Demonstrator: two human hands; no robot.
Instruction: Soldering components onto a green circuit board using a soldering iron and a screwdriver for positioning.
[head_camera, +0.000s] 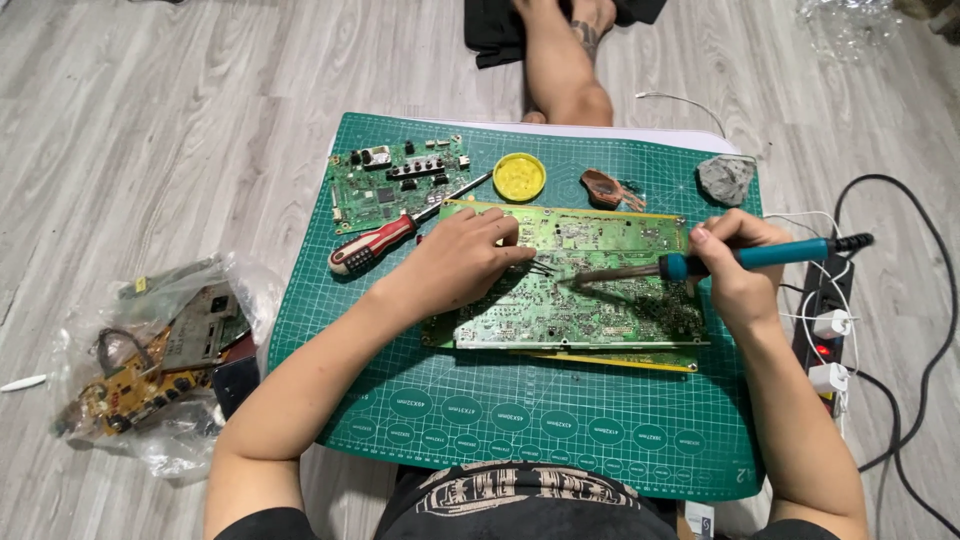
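A large green circuit board (580, 290) lies solder side up in the middle of a green cutting mat (400, 400), on top of a yellow-edged board. The person's left hand (460, 262) rests on the board's left part, fingers closed around thin tweezers (540, 266) whose tips point right. The right hand (735, 265) grips a blue-handled soldering iron (740, 258), its tip down on the board just beside the tweezers' tips. Behind the left hand lie a red-handled screwdriver (385, 240), a smaller green circuit board (395, 180) and a round yellow tin (519, 177). A grey lump (726, 178) sits at the mat's far right corner. A power strip (825, 320) lies right of the mat; a clear bag of boards (160, 360) lies to its left.
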